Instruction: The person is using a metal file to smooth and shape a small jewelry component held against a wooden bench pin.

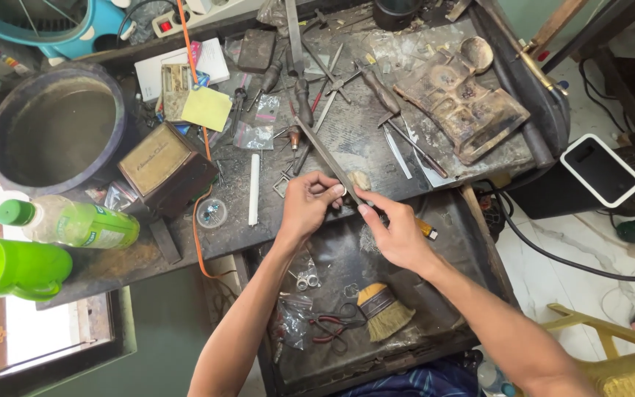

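Head view: filing underway above the brush (384,309). Left hand (309,206) pinching a small workpiece, too tiny to identify; right hand (398,235) gripping the flat file (328,160). Next, probably, steady even strokes, firm pinch.

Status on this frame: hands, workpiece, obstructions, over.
Left hand pinching a small piece, too small to identify. Right hand gripping long flat metal file across it. Straw brush and red-handled pliers below, apart from both hands.
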